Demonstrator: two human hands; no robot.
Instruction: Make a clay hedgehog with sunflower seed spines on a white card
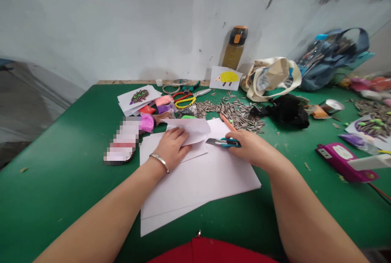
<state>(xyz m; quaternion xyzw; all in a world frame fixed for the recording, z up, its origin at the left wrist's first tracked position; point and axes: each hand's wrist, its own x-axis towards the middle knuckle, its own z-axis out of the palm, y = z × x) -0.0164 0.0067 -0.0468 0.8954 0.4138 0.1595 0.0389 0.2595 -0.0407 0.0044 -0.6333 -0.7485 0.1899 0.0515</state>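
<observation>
My left hand (172,145), with a silver bangle at the wrist, holds a folded sheet of white paper (195,130), its raised flap by the fingers. My right hand (249,145) is closed around a utility knife (224,142) with a blue handle. Its blade points left, close to the fold's right end. Beneath both hands lies a stack of larger white sheets (201,185). An orange pencil-like stick (227,122) lies just beyond my right hand.
Sunflower seeds (241,112) are scattered behind the paper, near scissors (185,101) and clay packets (165,108). A phone (124,141) lies left. Along the wall stand a bottle (234,49), a hedgehog picture (225,78) and a cream bag (271,77). A magenta device (346,162) sits right.
</observation>
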